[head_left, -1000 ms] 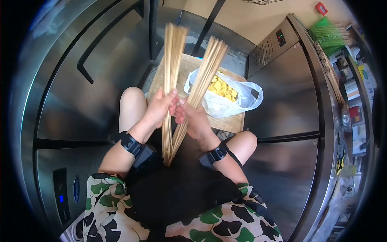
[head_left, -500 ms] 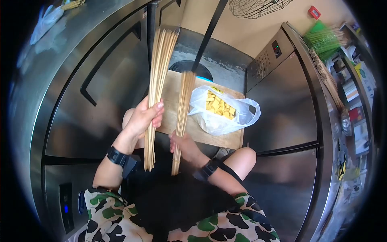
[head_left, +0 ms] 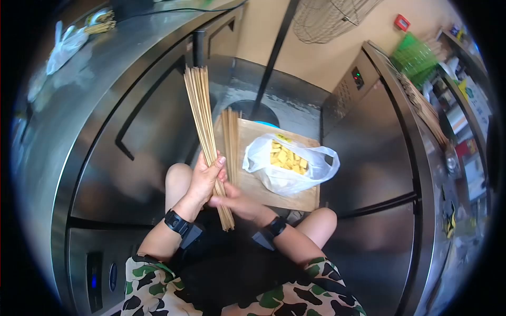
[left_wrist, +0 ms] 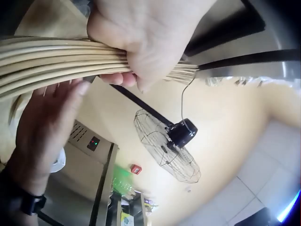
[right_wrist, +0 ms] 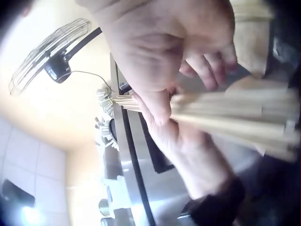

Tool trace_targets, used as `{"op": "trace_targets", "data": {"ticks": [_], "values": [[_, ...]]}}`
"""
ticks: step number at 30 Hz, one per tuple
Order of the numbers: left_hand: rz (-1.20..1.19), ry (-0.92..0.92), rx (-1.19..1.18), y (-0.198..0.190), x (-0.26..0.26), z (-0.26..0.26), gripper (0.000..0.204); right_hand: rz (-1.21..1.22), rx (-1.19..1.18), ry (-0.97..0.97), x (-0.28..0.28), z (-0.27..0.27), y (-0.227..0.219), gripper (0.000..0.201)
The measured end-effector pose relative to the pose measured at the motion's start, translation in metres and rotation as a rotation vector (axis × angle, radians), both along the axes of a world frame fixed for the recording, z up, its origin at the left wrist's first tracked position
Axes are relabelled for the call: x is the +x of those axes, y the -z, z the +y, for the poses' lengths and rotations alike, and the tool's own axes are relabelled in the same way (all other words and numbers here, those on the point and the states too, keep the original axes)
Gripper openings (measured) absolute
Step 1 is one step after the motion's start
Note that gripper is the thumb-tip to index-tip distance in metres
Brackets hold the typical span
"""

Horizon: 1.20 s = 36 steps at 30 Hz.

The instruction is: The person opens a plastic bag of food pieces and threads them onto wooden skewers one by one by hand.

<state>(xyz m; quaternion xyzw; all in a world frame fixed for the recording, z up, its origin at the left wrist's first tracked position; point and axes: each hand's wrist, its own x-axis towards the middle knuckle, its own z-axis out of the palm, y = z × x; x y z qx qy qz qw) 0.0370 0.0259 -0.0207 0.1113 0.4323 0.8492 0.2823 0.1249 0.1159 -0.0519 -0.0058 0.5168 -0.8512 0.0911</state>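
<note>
In the head view, my left hand [head_left: 208, 179] grips a bundle of thin sticks [head_left: 200, 110], its fingers wrapped round the lower half. My right hand [head_left: 240, 204] is just below it, thumb against the lower sticks. A second, blurred bundle [head_left: 230, 139] stands behind my hands; its lower end is hidden, so whether my right fingers hold it is unclear. In the left wrist view, my right hand [left_wrist: 47, 117] is beside the sticks [left_wrist: 51, 61]. In the right wrist view, its thumb lies on the sticks [right_wrist: 235, 115], next to my left hand [right_wrist: 188, 155].
A wooden board [head_left: 269, 196] in front of my knees bears a white plastic bag [head_left: 287, 181] of yellow pieces [head_left: 287, 158]. Steel cabinets [head_left: 126, 116] flank both sides. A wire fan [head_left: 329, 21] is at the top, and a green basket [head_left: 416, 55] stands at the upper right.
My left hand has moved right and lower in the head view, and its bundle now leans left. The second bundle has shifted left. My hands, apart half a second ago, are close together.
</note>
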Motion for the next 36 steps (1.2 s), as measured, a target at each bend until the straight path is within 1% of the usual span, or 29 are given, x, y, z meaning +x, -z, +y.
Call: {"op": "trace_targets", "data": {"ticks": [1,3,4,7,8,9,11,14,17,18,20,21,22,23,24,25,26,27,28,29,30,31,32,33,35,36], "values": [[0.05,0.03,-0.015,0.001,0.004,0.007,0.021,-0.065,-0.084,-0.074,0.006,-0.005,0.003,0.033],[0.153,0.072,-0.042,0.001,0.011,0.017,0.022,-0.125,-0.057,-0.08,0.017,0.003,0.014,0.023],[0.153,0.043,-0.028,-0.002,0.016,0.021,0.023,-0.157,-0.046,-0.09,0.021,0.006,0.018,0.02],[-0.045,-0.03,-0.002,-0.018,0.011,0.014,0.023,-0.219,0.156,-0.069,0.041,0.016,0.014,0.019],[-0.077,-0.093,0.09,-0.014,0.002,0.013,0.02,-0.251,0.275,-0.114,0.05,0.021,0.018,0.019],[-0.178,-0.035,0.133,-0.007,-0.007,0.005,0.015,-0.289,0.345,-0.165,0.057,0.026,0.023,0.021],[-0.248,0.023,0.141,0.015,-0.004,0.004,0.022,-0.282,0.305,-0.134,0.072,0.022,0.027,0.022],[-0.268,-0.028,0.117,0.012,0.002,0.002,0.028,-0.283,0.306,-0.172,0.089,0.017,0.045,0.022],[-0.269,-0.065,0.127,0.011,0.002,0.004,0.028,-0.299,0.312,-0.155,0.1,0.027,0.043,0.02],[-0.232,-0.006,0.117,0.018,0.002,0.002,0.022,-0.291,0.32,-0.116,0.105,0.027,0.046,0.017],[-0.138,0.016,-0.043,0.015,0.012,0.003,0.023,-0.316,0.279,-0.075,0.11,0.027,0.046,0.017],[-0.06,0.127,-0.069,0.018,0.016,0.0,0.037,-0.327,0.273,-0.009,0.113,0.032,0.045,0.017],[0.061,0.183,-0.198,0.006,0.031,-0.001,0.046,-0.372,0.213,0.028,0.117,0.035,0.047,0.017],[0.297,0.139,-0.47,0.048,0.027,-0.008,0.053,-0.405,0.149,0.076,0.118,0.039,0.051,0.018],[0.479,0.214,-0.532,0.058,0.032,-0.015,0.059,-0.426,0.133,0.1,0.12,0.045,0.048,0.017],[0.841,0.053,-0.639,0.04,0.055,-0.015,0.049,-0.444,0.109,0.117,0.121,0.049,0.044,0.016],[1.323,0.189,-0.64,0.013,0.06,-0.011,0.043,-0.411,0.247,0.114,0.119,0.052,0.048,0.014],[1.804,0.284,-0.616,-0.013,0.063,-0.01,0.037,-0.389,0.385,0.09,0.119,0.055,0.049,0.013],[1.952,0.322,-0.496,-0.053,0.077,-0.001,0.033,-0.34,0.536,0.063,0.122,0.053,0.034,0.015],[2.092,0.346,-0.389,-0.082,0.09,0.011,0.029,-0.291,0.688,0.016,0.123,0.051,0.021,0.017],[2.09,0.597,-0.514,-0.034,0.083,0.001,0.069,-0.167,0.797,-0.03,0.121,0.048,0.025,0.019],[2.023,0.708,-0.597,-0.024,0.085,0.005,0.057,-0.041,0.9,-0.086,0.119,0.044,0.028,0.02],[1.946,0.818,-0.689,-0.019,0.085,0.008,0.045,0.084,0.983,-0.064,0.12,0.04,0.017,0.018],[1.86,0.924,-0.784,-0.02,0.085,0.01,0.034,-0.007,0.956,-0.101,0.121,0.041,0.01,0.018],[1.822,1.028,-0.852,-0.026,0.088,0.006,0.029,-0.186,0.89,-0.188,0.124,0.043,-0.004,0.018],[1.801,1.072,-0.882,-0.03,0.089,0.006,0.027,-0.309,0.784,-0.288,0.126,0.044,-0.021,0.018]]}}
